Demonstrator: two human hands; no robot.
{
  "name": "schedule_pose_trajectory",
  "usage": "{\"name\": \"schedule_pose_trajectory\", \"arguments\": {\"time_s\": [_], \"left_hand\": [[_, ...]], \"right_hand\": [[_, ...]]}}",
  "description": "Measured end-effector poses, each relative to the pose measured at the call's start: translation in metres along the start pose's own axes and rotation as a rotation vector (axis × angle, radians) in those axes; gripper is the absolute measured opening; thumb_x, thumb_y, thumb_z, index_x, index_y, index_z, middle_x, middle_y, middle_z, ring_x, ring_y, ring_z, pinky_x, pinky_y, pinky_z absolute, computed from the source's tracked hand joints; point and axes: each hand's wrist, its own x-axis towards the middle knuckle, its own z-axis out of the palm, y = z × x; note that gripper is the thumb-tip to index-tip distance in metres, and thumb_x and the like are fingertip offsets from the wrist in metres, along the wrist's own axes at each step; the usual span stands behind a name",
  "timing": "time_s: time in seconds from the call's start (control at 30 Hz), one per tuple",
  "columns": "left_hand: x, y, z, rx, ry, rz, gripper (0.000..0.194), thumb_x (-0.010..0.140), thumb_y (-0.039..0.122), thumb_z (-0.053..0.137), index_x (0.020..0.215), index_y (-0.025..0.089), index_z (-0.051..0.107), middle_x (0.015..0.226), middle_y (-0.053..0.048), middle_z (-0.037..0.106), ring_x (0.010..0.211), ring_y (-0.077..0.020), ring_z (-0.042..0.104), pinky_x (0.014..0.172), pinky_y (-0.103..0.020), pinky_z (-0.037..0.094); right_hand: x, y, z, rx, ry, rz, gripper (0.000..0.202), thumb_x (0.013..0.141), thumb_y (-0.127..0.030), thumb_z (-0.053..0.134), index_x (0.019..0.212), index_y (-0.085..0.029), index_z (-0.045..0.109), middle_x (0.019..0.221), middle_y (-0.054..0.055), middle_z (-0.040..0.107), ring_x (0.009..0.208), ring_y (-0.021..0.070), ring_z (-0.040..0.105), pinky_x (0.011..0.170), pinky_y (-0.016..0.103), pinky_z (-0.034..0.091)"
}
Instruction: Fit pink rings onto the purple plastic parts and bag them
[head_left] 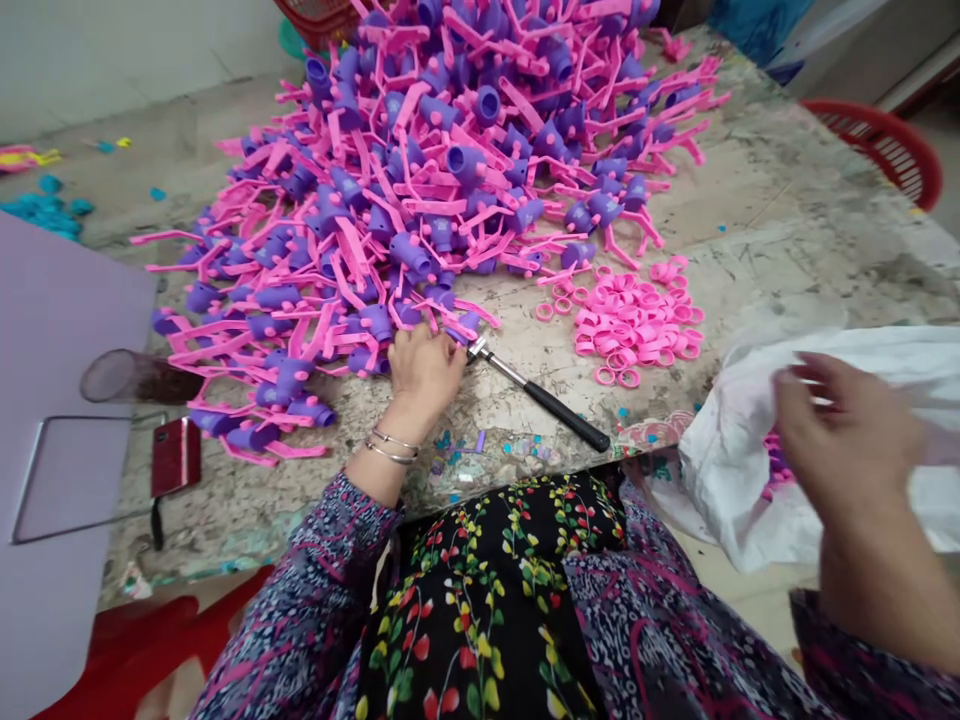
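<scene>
left hand (pixel 422 372) rests fingers curled on the pink-and-purple parts pile (pixel 420 190), beside the hammer (pixel 536 392); can't tell if it's gripping one. right hand (pixel 840 430) is open in the white bag (pixel 735 470), right of the hammer. looks like fetching parts; next needs a firm pinch.

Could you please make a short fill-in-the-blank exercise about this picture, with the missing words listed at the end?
1. The left hand rests at the edge of the big heap of pink-and-purple plastic parts, beside a small hammer with a ____ handle.
2. The right hand reaches into a ____ plastic bag.
3. The loose pink plastic rings lie in a pile on the ____ tabletop.

Missing words: black; white; stone
</scene>
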Motion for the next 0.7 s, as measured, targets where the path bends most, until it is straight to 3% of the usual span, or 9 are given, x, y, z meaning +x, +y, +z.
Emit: {"name": "schedule_pose_trajectory", "arguments": {"time_s": [0.03,0.07,0.13,0.2,0.3,0.4,0.57,0.7], "left_hand": [[-0.004,-0.001,-0.002,-0.017,-0.006,0.0,0.027,0.085,0.038,0.055,0.083,0.019,0.074,0.098,-0.014,0.063,0.097,-0.034,0.052,0.079,-0.045,0.04],[-0.009,-0.003,-0.004,-0.037,-0.006,0.005,0.026,0.084,0.038,0.056,0.082,0.02,0.074,0.099,-0.013,0.063,0.097,-0.0331,0.052,0.08,-0.045,0.04],[-0.022,-0.008,-0.01,-0.071,0.0,0.023,0.024,0.083,0.039,0.058,0.081,0.021,0.074,0.104,-0.01,0.064,0.098,-0.0321,0.051,0.084,-0.045,0.039],[-0.036,-0.013,-0.015,-0.091,-0.024,0.087,0.024,0.083,0.04,0.058,0.082,0.022,0.074,0.115,-0.009,0.064,0.106,-0.0336,0.049,0.087,-0.047,0.038],[-0.054,-0.019,-0.017,-0.148,-0.134,0.198,0.022,0.085,0.04,0.059,0.079,0.024,0.073,0.12,-0.007,0.064,0.113,-0.0331,0.049,0.089,-0.047,0.036],[-0.063,-0.022,-0.011,-0.221,-0.213,0.261,0.016,0.084,0.037,0.062,0.083,0.022,0.069,0.113,-0.007,0.066,0.11,-0.0291,0.053,0.089,-0.044,0.037],[-0.062,-0.019,0.005,-0.272,-0.16,0.24,0.045,0.079,0.049,0.068,0.11,0.018,0.059,0.099,-0.008,0.068,0.096,-0.0271,0.058,0.085,-0.042,0.038],[-0.06,-0.019,0.015,-0.203,-0.131,0.333,0.049,0.08,0.05,0.067,0.118,0.02,0.059,0.097,-0.007,0.069,0.096,-0.0288,0.058,0.084,-0.043,0.038]], "right_hand": [[0.001,-0.015,0.014,-0.186,0.046,-0.059,0.034,0.088,-0.05,0.052,0.114,-0.032,0.064,0.099,0.012,0.068,0.073,0.0298,0.061,0.065,0.047,0.042],[0.002,-0.027,0.028,-0.246,0.003,-0.173,0.035,0.089,-0.048,0.05,0.107,-0.024,0.069,0.097,0.014,0.069,0.076,0.0289,0.063,0.07,0.046,0.045],[0.002,-0.044,0.056,-0.324,-0.123,-0.409,0.036,0.092,-0.044,0.047,0.098,-0.018,0.071,0.092,0.014,0.071,0.083,0.0275,0.064,0.076,0.041,0.048],[0.002,-0.05,0.079,-0.432,-0.242,-0.547,0.037,0.095,-0.038,0.043,0.099,-0.015,0.071,0.092,0.013,0.071,0.086,0.0267,0.064,0.075,0.038,0.048],[0.001,-0.047,0.1,-0.645,-0.294,-0.597,0.036,0.096,-0.034,0.042,0.104,-0.014,0.071,0.09,0.013,0.067,0.081,0.0258,0.061,0.066,0.034,0.043],[0.002,-0.043,0.108,-0.703,-0.31,-0.616,0.036,0.097,-0.032,0.041,0.099,-0.015,0.073,0.081,0.012,0.062,0.073,0.0239,0.058,0.06,0.032,0.038],[0.001,-0.045,0.109,-0.269,-0.32,-0.541,0.028,0.092,-0.035,0.05,0.094,-0.018,0.072,0.085,0.009,0.06,0.077,0.021,0.059,0.066,0.032,0.044],[-0.005,-0.058,0.116,0.196,-0.407,-0.297,0.016,0.083,-0.035,0.063,0.083,-0.02,0.067,0.084,0.005,0.065,0.079,0.0193,0.062,0.074,0.034,0.048]]}}
